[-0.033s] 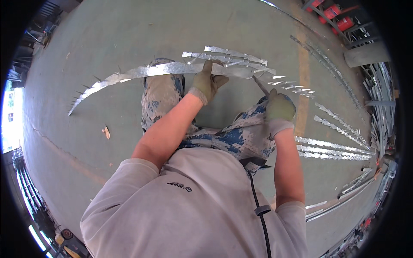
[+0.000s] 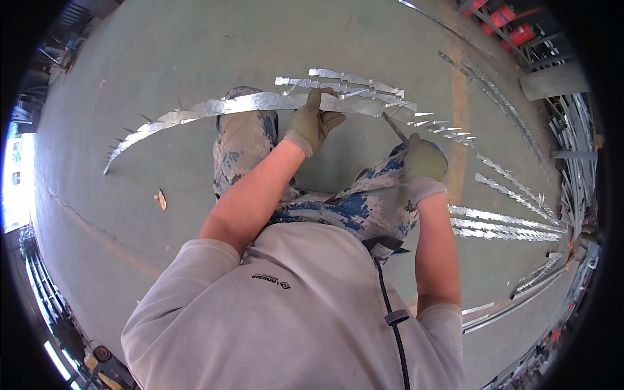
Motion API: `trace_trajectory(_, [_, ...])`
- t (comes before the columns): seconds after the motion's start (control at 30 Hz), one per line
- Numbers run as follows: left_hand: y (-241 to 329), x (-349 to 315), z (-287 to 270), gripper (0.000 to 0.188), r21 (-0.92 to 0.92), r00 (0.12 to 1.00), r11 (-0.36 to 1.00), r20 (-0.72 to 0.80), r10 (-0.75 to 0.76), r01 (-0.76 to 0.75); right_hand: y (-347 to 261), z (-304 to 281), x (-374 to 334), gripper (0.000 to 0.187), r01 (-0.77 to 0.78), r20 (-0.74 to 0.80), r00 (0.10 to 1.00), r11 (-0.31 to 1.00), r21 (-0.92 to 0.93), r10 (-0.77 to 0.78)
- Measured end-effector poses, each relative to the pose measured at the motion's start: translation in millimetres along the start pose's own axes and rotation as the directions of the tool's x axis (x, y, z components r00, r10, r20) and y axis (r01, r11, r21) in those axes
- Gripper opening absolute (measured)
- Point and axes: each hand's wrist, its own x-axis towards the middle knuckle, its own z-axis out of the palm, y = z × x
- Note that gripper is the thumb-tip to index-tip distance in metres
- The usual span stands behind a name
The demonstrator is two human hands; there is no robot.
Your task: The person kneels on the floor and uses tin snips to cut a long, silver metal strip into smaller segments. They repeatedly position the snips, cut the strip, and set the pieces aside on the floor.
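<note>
A long, shiny metal strip with spikes along its edge (image 2: 253,103) curves across in front of my knees, its left end reaching far out to the left. My left hand (image 2: 310,127), in a green-grey glove, is closed around its middle. My right hand (image 2: 426,162), gloved too, rests by my right knee and is closed on a thin, dark, flat metal tool (image 2: 394,129). The tool's tip meets or nearly meets the strip's lower edge near its right part; whether it touches is hard to tell. My fingers hide the tool's handle end.
Shorter spiked strips (image 2: 357,83) lie just beyond my left hand. More spiked strips (image 2: 507,224) spread over the floor on the right, near a stack of metal lengths (image 2: 578,162). Red cylinders (image 2: 502,16) stand far right. A dry leaf (image 2: 160,199) lies left.
My right hand and the tool have shifted very slightly to the right. The left hand and the strip look almost unmoved.
</note>
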Motion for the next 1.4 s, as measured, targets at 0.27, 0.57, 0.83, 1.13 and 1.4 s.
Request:
trace_trajectory(0.27, [10.0, -6.6, 9.7, 0.039, 0.081, 0.999, 0.997, 0.042, 0.001, -0.004, 3.1, 13.7, -39.1, 0.036, -0.069, 0.094, 0.995, 0.545, 0.836, -0.019])
trace_trajectory(0.57, [8.3, 3.7, 5.5, 0.041, 0.07, 0.999, 0.998, 0.045, 0.005, -0.008, -57.1, 59.6, -38.6, 0.04, -0.373, 0.351, 0.921, -0.126, 0.919, -0.168])
trace_trajectory(0.83, [4.7, 4.0, 4.8, 0.039, 0.079, 0.998, 0.996, 0.057, 0.031, -0.036, -74.5, 74.7, -23.6, 0.037, -0.291, 0.28, 0.949, -0.059, 0.955, -0.148])
trace_trajectory(1.13, [4.5, 5.0, 2.5, 0.037, 0.069, 0.996, 0.996, 0.078, 0.042, -0.047, -81.4, 77.8, -21.8, 0.041, -0.236, 0.226, 0.963, -0.052, 0.97, -0.149])
trace_trajectory(1.4, [4.0, 6.0, -1.3, 0.036, 0.059, 0.995, 0.996, 0.086, 0.057, -0.062, -78.5, 64.1, -16.4, 0.029, -0.436, 0.369, 0.877, -0.191, 0.879, -0.307])
